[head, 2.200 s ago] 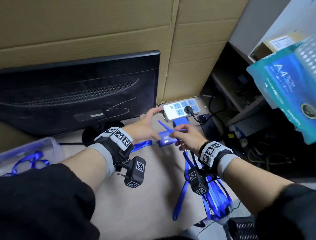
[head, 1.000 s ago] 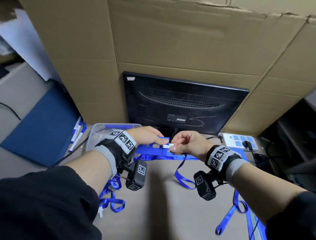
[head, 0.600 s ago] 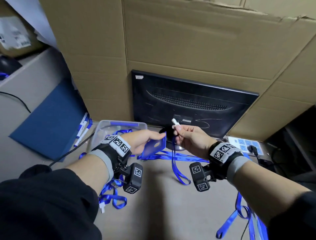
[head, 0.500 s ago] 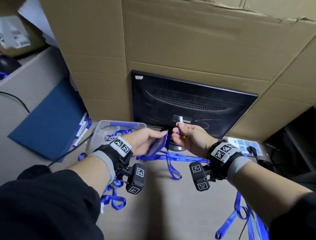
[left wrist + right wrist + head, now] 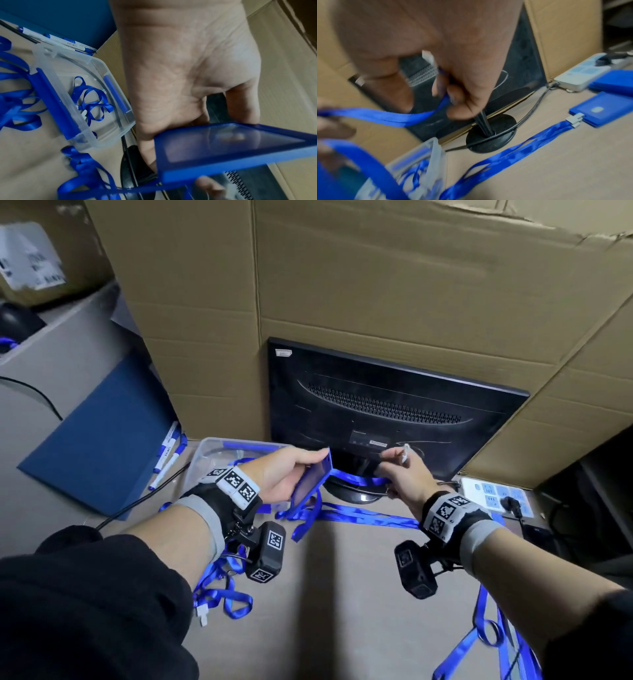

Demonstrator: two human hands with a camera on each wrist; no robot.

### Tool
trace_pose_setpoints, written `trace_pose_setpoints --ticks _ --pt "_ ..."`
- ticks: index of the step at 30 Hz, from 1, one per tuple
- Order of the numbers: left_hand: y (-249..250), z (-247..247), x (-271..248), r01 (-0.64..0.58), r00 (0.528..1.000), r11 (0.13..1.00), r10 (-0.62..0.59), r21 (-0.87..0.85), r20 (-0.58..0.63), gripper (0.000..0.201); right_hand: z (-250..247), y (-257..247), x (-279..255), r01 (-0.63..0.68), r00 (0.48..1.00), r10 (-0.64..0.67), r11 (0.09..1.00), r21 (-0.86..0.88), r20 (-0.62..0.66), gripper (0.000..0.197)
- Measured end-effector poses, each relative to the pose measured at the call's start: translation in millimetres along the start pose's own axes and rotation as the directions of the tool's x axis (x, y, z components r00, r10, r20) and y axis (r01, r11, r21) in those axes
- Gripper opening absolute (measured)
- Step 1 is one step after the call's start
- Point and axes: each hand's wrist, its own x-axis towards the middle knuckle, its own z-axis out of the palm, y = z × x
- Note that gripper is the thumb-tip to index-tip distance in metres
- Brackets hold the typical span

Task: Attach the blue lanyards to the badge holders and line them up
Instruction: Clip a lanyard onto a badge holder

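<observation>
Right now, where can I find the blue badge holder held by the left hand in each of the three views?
Head: the badge holder sits left of centre, edge-on, gripped by the left hand.
Left wrist: it fills the lower right, window side facing the camera.
Right wrist: I cannot make it out; only blurred blue at the left edge.
Shared landmark: the clear plastic box.

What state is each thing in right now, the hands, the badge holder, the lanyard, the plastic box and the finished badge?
left hand: grips badge holder, tilted.
right hand: pinches lanyard, white clip up, unattached.
plastic box: open, a lanyard inside.
finished badge: flat on desk, lanyard clipped on.
</observation>
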Motion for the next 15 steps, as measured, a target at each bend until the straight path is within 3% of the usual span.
trace_pose_setpoints --ticks 1,3,5,6,8,9,12,15 --pt "4 0 -4 -0.004 1.000 1.000 0.004 -0.009 0.013 0.030 6 5 0 -0.042 0.989 0.055 0.994 -0.098 0.136 0.049" --pt "10 0 -9 0.002 0.999 1.000 -0.001 -0.019 0.039 0.032 24 14 -2 -0.079 0.880 0.207 0.952 -0.297 0.428 0.064" --pt "15 -2 -14 -0.006 0.999 0.999 0.008 -0.036 0.052 0.034 46 19 -3 -0.037 0.751 0.274 0.926 -0.375 0.601 0.055" --pt "16 -7 -16 -0.017 0.998 0.999 0.020 -0.043 0.053 0.034 58 20 -2 -0.012 0.735 0.262 0.927 -0.374 0.626 0.047" --pt "16 -23 -21 -0.034 0.999 0.999 0.035 -0.036 0.030 0.034 82 16 -1 0.042 0.780 0.181 0.940 -0.338 0.599 0.016" --pt "14 -33 -25 -0.045 0.999 0.998 0.045 -0.033 0.004 0.035 91 15 3 0.071 0.809 0.136 0.943 -0.325 0.572 0.010" --pt "9 -69 -36 -0.097 0.985 0.993 0.087 -0.062 -0.148 0.037 118 12 21 0.063 0.859 0.088 0.959 -0.275 0.504 0.022" --pt "0 -105 -48 -0.162 0.921 0.983 0.118 -0.091 -0.372 0.033 145 7 40 0.017 0.917 0.045 0.988 -0.153 0.397 0.023"
